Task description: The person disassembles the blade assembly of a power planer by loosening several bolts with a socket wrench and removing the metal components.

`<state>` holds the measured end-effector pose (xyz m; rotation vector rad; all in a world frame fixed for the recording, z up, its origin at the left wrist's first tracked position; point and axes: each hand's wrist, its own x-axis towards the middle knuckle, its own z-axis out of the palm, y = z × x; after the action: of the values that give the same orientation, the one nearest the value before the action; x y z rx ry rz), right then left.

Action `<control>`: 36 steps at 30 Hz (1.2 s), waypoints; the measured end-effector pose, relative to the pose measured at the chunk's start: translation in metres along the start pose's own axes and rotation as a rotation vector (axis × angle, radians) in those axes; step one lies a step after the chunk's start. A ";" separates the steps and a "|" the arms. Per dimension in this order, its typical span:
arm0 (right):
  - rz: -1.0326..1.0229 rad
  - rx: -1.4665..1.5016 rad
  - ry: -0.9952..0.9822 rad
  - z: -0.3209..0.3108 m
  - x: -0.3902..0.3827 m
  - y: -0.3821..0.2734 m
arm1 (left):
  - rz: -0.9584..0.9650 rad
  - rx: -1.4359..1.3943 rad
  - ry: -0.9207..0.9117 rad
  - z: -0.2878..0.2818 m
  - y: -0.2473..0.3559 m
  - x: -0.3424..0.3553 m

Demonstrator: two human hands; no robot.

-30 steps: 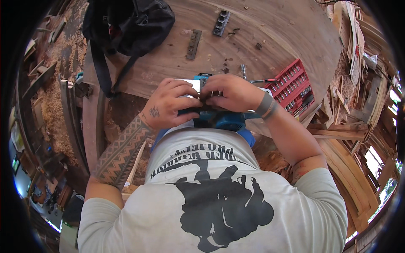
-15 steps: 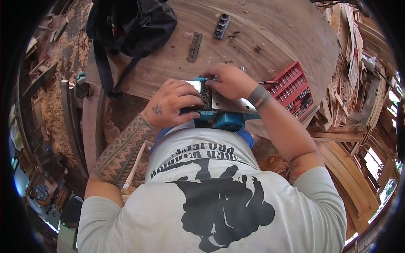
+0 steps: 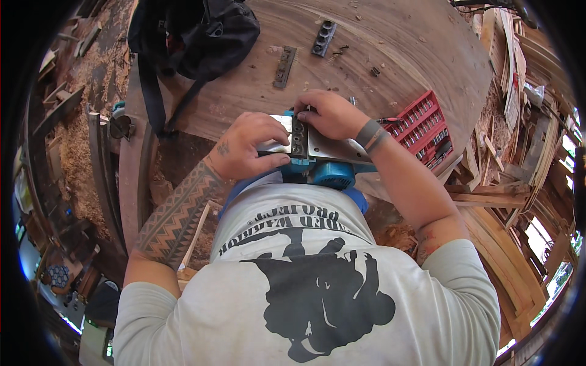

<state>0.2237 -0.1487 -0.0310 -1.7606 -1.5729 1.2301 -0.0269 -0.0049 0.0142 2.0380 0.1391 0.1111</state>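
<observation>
A blue electric planer lies upside down against my body, its silver base plate facing up. My left hand grips the front end of the plate. My right hand rests over the dark slotted blade drum in the middle, fingertips on it. Both hands work at the edge of the big round wooden tabletop.
A red case of bits sits open just right of my right wrist. Two dark metal blade parts and small screws lie farther on the tabletop. A black backpack sits at far left. Stacked timber and sawdust surround the table.
The planer has been lowered from chest height and turned so its silver base plate shows. My right hand moved onto the blade drum; my left hand stays on the front end.
</observation>
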 end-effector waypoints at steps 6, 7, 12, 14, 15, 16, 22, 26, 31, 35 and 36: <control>0.001 -0.002 -0.033 -0.002 0.002 -0.004 | -0.168 -0.067 -0.029 -0.001 0.001 0.000; 0.001 -0.003 -0.031 -0.001 0.001 -0.003 | -0.166 -0.066 -0.029 -0.001 0.003 0.002; -0.111 -0.080 -0.013 0.000 0.000 -0.003 | -0.342 -0.017 -0.040 -0.008 0.005 0.013; -0.111 -0.080 -0.033 0.000 0.003 -0.001 | -0.313 0.036 -0.059 -0.007 -0.002 0.013; -0.112 -0.080 -0.055 -0.001 0.004 0.000 | -0.284 0.089 -0.076 -0.007 -0.003 0.013; -0.112 -0.081 -0.054 -0.001 0.005 0.002 | -0.283 0.089 -0.077 -0.008 -0.003 0.014; -0.084 -0.007 -0.051 0.000 0.004 0.009 | -0.278 0.178 -0.236 -0.010 0.002 0.011; -0.059 0.016 -0.070 -0.002 0.005 0.010 | -0.261 0.194 -0.282 -0.014 0.007 0.013; -0.090 -0.001 -0.068 0.000 0.003 0.012 | -0.240 0.300 -0.328 -0.008 0.009 0.014; -0.097 0.039 0.025 0.009 -0.004 0.009 | -0.320 0.248 -0.284 -0.006 0.010 0.013; -0.115 0.027 0.054 0.010 -0.005 0.008 | -0.351 0.255 -0.248 -0.005 0.010 0.013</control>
<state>0.2202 -0.1573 -0.0410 -1.6489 -1.5959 1.1341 -0.0146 -0.0036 0.0254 2.2268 0.3669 -0.3958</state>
